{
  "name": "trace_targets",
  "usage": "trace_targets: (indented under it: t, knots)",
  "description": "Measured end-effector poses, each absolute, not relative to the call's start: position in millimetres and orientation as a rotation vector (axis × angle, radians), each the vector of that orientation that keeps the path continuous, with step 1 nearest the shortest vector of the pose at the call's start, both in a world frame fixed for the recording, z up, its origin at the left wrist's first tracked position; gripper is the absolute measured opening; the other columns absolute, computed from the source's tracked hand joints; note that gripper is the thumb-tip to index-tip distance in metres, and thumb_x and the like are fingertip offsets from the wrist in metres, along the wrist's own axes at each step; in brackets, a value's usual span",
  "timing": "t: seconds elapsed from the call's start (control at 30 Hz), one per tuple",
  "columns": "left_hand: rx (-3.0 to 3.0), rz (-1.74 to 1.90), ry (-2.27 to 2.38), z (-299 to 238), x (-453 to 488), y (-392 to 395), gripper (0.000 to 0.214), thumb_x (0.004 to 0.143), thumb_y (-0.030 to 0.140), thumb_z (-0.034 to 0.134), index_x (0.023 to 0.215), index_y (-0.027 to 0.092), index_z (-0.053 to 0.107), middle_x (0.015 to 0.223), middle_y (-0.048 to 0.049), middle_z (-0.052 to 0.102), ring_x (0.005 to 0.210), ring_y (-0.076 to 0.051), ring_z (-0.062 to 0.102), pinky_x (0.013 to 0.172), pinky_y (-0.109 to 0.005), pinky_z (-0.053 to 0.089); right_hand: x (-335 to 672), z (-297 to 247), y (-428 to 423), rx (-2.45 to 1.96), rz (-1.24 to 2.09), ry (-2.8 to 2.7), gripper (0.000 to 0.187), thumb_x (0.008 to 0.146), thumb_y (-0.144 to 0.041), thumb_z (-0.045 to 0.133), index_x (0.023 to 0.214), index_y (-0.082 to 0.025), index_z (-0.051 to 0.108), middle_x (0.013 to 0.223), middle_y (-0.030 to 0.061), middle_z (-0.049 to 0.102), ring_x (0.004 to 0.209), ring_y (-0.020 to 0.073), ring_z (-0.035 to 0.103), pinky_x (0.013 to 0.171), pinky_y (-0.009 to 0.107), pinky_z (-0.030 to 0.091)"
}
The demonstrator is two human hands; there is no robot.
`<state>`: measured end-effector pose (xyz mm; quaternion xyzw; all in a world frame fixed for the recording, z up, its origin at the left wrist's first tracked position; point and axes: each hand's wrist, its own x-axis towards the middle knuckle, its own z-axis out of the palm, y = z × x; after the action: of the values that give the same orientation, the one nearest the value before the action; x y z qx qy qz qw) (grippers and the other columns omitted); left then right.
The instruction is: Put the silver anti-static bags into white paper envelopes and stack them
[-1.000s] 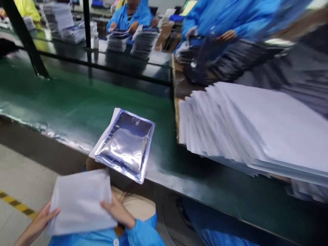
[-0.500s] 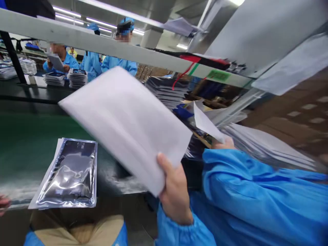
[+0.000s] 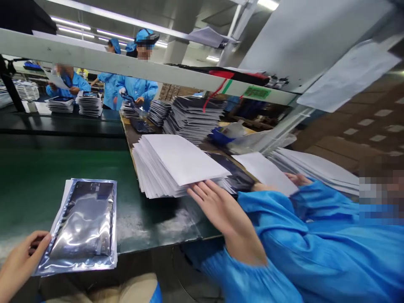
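Observation:
My left hand (image 3: 20, 263) is at the bottom left, its thumb and fingers closed on the lower left edge of a silver anti-static bag (image 3: 82, 225). The bag lies on a white sheet on the green conveyor belt (image 3: 28, 181). My right hand (image 3: 217, 206) reaches forward with its fingers stretched out. The fingertips touch the near edge of a fanned stack of white envelopes (image 3: 172, 164). It holds nothing.
A co-worker's blue sleeve (image 3: 315, 235) fills the lower right; that person's hand (image 3: 298, 179) holds a white sheet (image 3: 267, 171). Dark stacks of bagged items (image 3: 192, 115) stand behind the white stack. More workers in blue stand at the far table (image 3: 63, 120). A grey shelf beam (image 3: 142, 69) crosses overhead.
My right hand has laid down the white envelopes it held up and now rests open at the stack's edge. My left hand has come up and taken the silver bag's corner.

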<state>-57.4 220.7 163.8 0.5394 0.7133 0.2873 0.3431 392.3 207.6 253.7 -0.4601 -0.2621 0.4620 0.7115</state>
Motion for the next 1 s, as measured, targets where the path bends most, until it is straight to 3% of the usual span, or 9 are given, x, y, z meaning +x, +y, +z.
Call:
trace_targets:
  t: [0.07,0.13,0.23,0.37,0.47,0.6,0.8,0.9,1.0]
  knots:
    - [1.459,0.77,1.852,166.3,-52.1,222.0,0.019,0.066,0.039,0.069,0.076,0.024,0.064,0.057,0.0053,0.065,0.057,-0.017,0.058,0.052,-0.019,0.041,371.2,231.1,175.1,-1.054,0.977,-0.54,0.039,0.072,-0.045,0.069,0.106,-0.027,0.064,0.119,0.0079,0.065,0.114,0.0243,0.057,0.097,0.043,0.046]
    - [1.53,0.788,1.828,165.7,-48.4,223.0,0.024,0.068,0.044,0.066,0.076,0.022,0.063,0.052,0.0049,0.06,0.052,-0.016,0.054,0.049,-0.019,0.039,342.6,199.3,151.5,-1.139,0.955,-0.599,0.04,0.075,-0.045,0.068,0.112,-0.031,0.062,0.12,0.0072,0.065,0.115,0.0259,0.057,0.097,0.045,0.045]
    - [1.562,0.813,1.784,163.5,-45.0,224.4,0.036,0.068,0.056,0.062,0.073,0.021,0.062,0.053,0.0031,0.058,0.052,-0.015,0.053,0.049,-0.02,0.039,291.2,155.0,144.4,-1.191,1.33,-0.946,0.032,0.075,-0.039,0.07,0.104,-0.026,0.067,0.111,0.0098,0.068,0.105,0.0275,0.062,0.096,0.045,0.045]
    - [1.498,0.905,1.773,170.0,-37.9,226.4,0.049,0.058,0.069,0.063,0.068,0.02,0.061,0.056,0.0018,0.057,0.054,-0.016,0.052,0.05,-0.021,0.04,240.3,129.7,173.4,-1.171,1.416,-0.962,0.046,0.069,-0.035,0.073,0.113,-0.023,0.064,0.12,0.0105,0.063,0.112,0.0277,0.057,0.091,0.042,0.047]
    - [1.361,0.982,1.696,183.2,-29.0,225.2,0.052,0.057,0.07,0.065,0.069,0.02,0.059,0.059,0.0032,0.057,0.054,-0.013,0.051,0.048,-0.021,0.039,230.7,125.2,194.0,-1.168,1.457,-0.863,0.053,0.061,-0.033,0.078,0.112,-0.022,0.064,0.116,0.0102,0.063,0.103,0.0254,0.059,0.085,0.038,0.048]
    - [0.987,0.924,1.497,201.5,-13.1,218.1,0.051,0.061,0.056,0.073,0.095,0.023,0.055,0.064,0.0036,0.065,0.053,-0.015,0.06,0.049,-0.023,0.045,235.0,122.8,205.8,-1.164,1.47,-0.778,0.056,0.061,-0.041,0.078,0.11,-0.02,0.059,0.101,0.0066,0.066,0.087,0.0197,0.063,0.078,0.032,0.048]
    - [0.835,0.987,1.246,209.1,3.1,200.5,0.073,0.061,0.039,0.08,0.123,0.024,0.044,0.085,-0.0022,0.074,0.068,-0.019,0.07,0.063,-0.027,0.054,230.9,146.7,203.0,-1.066,1.586,-0.8,0.052,0.065,-0.046,0.076,0.105,-0.018,0.056,0.075,0.0009,0.069,0.069,0.0179,0.064,0.064,0.029,0.049]
    - [0.779,1.059,1.218,207.8,2.4,192.0,0.063,0.061,0.041,0.08,0.114,0.022,0.052,0.079,-0.0009,0.073,0.064,-0.017,0.069,0.058,-0.024,0.054,226.2,158.6,194.8,-1.007,1.533,-0.753,0.054,0.068,-0.044,0.075,0.111,-0.022,0.051,0.079,0.0002,0.071,0.069,0.0183,0.066,0.065,0.03,0.052]
    - [0.68,1.104,1.263,208.1,0.8,187.2,0.051,0.057,0.047,0.081,0.092,0.02,0.056,0.063,0.0038,0.069,0.05,-0.013,0.064,0.048,-0.021,0.05,223.4,157.9,184.6,-1.017,1.419,-0.662,0.059,0.072,-0.046,0.072,0.121,-0.024,0.048,0.089,0.0019,0.072,0.085,0.0208,0.067,0.079,0.035,0.052]
